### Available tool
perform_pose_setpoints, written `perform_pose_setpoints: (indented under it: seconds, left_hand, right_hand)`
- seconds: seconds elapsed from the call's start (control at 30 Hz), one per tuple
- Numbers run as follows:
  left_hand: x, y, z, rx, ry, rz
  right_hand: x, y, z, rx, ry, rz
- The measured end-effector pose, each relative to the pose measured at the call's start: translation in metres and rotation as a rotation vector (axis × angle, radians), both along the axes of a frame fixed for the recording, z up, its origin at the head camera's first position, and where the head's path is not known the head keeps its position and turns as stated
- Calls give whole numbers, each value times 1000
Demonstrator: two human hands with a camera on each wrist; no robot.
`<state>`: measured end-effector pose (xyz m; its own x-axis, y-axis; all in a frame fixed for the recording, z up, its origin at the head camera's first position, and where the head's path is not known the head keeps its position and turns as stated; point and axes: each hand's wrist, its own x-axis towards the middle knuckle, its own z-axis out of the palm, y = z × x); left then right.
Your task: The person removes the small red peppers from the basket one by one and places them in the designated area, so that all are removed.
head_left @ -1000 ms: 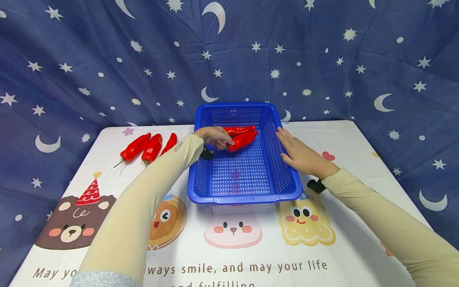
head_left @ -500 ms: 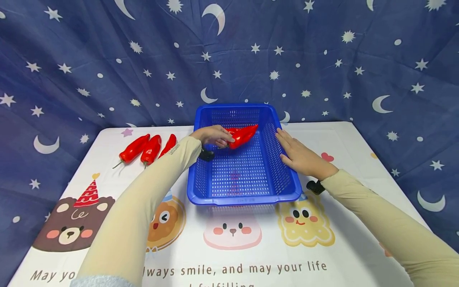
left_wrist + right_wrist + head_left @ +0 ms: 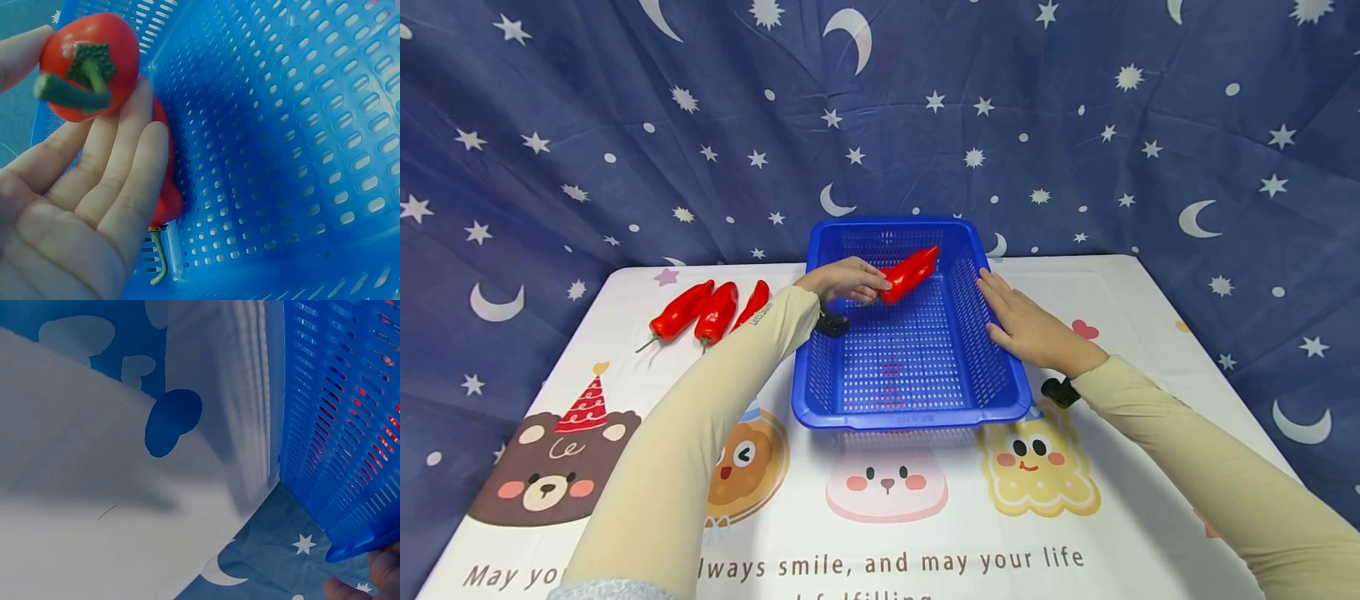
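My left hand (image 3: 850,281) is over the back left part of a blue plastic basket (image 3: 910,417), holding a red pepper between thumb and fingers. In the left wrist view this red pepper (image 3: 125,47) points its green stem towards the camera. A second red pepper (image 3: 166,197) lies lower in the basket, partly hidden behind the fingers. My right hand (image 3: 1033,325) rests with straight fingers against the basket's right rim. In the right wrist view only some fingertips (image 3: 382,569) show, at the rim.
Left of the basket, a red pepper (image 3: 681,311), another red pepper (image 3: 718,312) and a third red pepper (image 3: 753,305), partly behind the left sleeve, lie on the printed white tablecloth (image 3: 887,550). A dark blue curtain (image 3: 880,108) with stars and moons hangs behind.
The pepper in my left hand has risen slightly and its tip has swung towards the back of the basket. My right hand stays at the rim.
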<state>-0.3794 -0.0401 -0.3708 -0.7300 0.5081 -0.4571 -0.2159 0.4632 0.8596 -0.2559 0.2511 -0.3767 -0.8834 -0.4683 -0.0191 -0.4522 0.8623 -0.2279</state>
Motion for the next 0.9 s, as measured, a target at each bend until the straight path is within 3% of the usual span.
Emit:
perform_pose_setpoints:
  seconds: [0.53,0.9]
  left_hand:
    - [-1,-2,4,102,-55,111]
    - [3,-5,25,99,0,147]
  right_hand:
    - [1,0,-2,-10,3,10]
    - [0,1,-1,-6,4,-1]
